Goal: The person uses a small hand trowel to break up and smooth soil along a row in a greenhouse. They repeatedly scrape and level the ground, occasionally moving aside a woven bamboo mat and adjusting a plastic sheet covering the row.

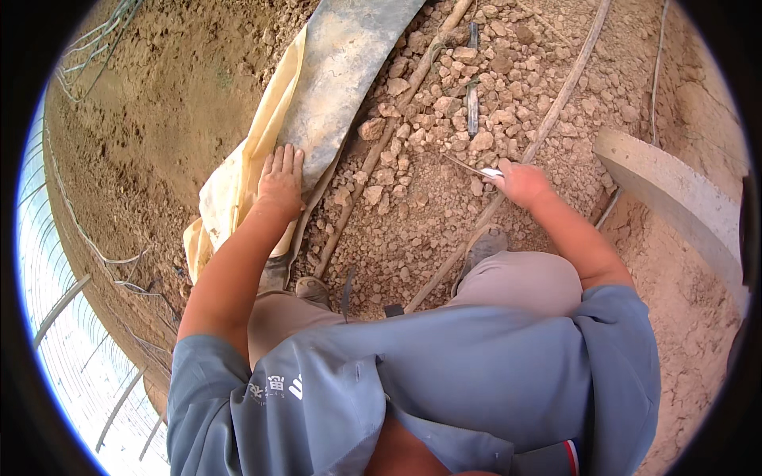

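Observation:
My left hand [281, 178] lies palm down, fingers extended, on a grey, dirt-stained sheet [333, 89]. Along the sheet's left edge runs a folded cream-coloured fabric or film [229, 184], close against the same hand. In my right hand [524, 181] is a slim pointed tool [467, 165] with a white part by the fingers; its tip points left over the clods. The grip hides the rest of it, so its exact kind is unclear.
Two long wooden poles [562, 89] [370, 163] lie across loose clods [417, 208]. Between them is a dark strip [472, 113]. A curved concrete piece [673, 178] rises at right. Wires [113, 259] lie on the soil at left, beside ribbed translucent sheeting [65, 333].

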Demonstrator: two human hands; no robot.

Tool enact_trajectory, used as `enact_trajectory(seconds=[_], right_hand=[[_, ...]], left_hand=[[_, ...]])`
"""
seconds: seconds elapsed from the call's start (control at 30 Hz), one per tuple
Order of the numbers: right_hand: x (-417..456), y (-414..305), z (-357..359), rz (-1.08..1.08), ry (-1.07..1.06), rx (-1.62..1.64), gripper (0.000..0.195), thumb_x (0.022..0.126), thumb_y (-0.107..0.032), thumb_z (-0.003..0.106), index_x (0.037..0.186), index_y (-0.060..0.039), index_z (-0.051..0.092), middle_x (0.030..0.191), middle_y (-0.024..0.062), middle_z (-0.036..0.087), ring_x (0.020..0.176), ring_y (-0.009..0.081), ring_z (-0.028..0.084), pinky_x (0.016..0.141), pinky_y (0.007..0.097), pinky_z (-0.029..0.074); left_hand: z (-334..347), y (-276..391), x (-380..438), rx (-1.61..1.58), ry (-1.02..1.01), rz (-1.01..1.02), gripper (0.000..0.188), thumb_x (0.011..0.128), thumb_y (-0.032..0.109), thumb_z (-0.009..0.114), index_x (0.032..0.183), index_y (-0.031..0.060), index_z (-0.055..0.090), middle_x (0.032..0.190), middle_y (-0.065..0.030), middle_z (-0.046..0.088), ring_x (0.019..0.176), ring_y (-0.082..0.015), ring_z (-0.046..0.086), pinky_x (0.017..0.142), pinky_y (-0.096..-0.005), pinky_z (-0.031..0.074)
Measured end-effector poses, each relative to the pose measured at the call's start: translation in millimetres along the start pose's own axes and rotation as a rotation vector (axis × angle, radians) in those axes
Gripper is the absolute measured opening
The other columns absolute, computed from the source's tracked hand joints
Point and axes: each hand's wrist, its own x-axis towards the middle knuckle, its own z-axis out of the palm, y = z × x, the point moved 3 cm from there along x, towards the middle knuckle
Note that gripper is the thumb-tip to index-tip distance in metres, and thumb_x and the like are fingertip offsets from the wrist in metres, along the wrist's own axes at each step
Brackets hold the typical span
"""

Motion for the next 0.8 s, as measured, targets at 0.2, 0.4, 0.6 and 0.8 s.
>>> enact_trajectory(seconds=[0.2, 0.4, 0.6, 0.8], right_hand=[[63, 84, -83, 0.184, 0.214, 0.083, 0.07, 0.099, -0.066, 0.04, 0.117, -0.0013, 0.058, 0.104, 0.0253, 0.069, 0.098, 0.0446, 0.065, 0.082, 0.0519, 0.052], [110, 126, -182, 0.27, 0.711, 0.273, 0.056, 0.103, -0.054, 0.042, 0.119, -0.0023, 0.056, 0.103, 0.0284, 0.066, 0.098, 0.0444, 0.064, 0.082, 0.0513, 0.05], [51, -47, -43, -0.262, 0.276, 0.544, 0.031, 0.104, -0.035, 0.05, 0.115, -0.0066, 0.049, 0.077, 0.0154, 0.065, 0.067, 0.0323, 0.065, 0.063, 0.0458, 0.051], [13, -161, 117, -0.772, -0.169, -0.043, 0.028, 0.102, -0.034, 0.05, 0.106, -0.0056, 0.049, 0.087, 0.0208, 0.069, 0.081, 0.0415, 0.067, 0.071, 0.0531, 0.052]], left_hand=[[9, 25, -58, -0.348, 0.324, -0.138, 0.069, 0.091, 0.026, 0.062, 0.153, 0.01, 0.038, 0.159, -0.0135, 0.036, 0.15, -0.0279, 0.029, 0.123, -0.0425, 0.021], [5, 41, -131, -0.757, 0.224, -0.356, 0.057, 0.089, 0.027, 0.063, 0.142, 0.0087, 0.052, 0.149, -0.0169, 0.049, 0.141, -0.0326, 0.04, 0.118, -0.0419, 0.031], [88, 91, -126, -1.408, -0.197, -0.706, 0.036, 0.092, 0.033, 0.063, 0.117, 0.0072, 0.069, 0.108, -0.0153, 0.073, 0.105, -0.0279, 0.069, 0.093, -0.036, 0.051], [106, 170, -117, -1.449, -0.497, -0.648, 0.037, 0.09, 0.036, 0.062, 0.12, 0.0157, 0.07, 0.122, -0.0167, 0.069, 0.116, -0.031, 0.064, 0.102, -0.0385, 0.047]])
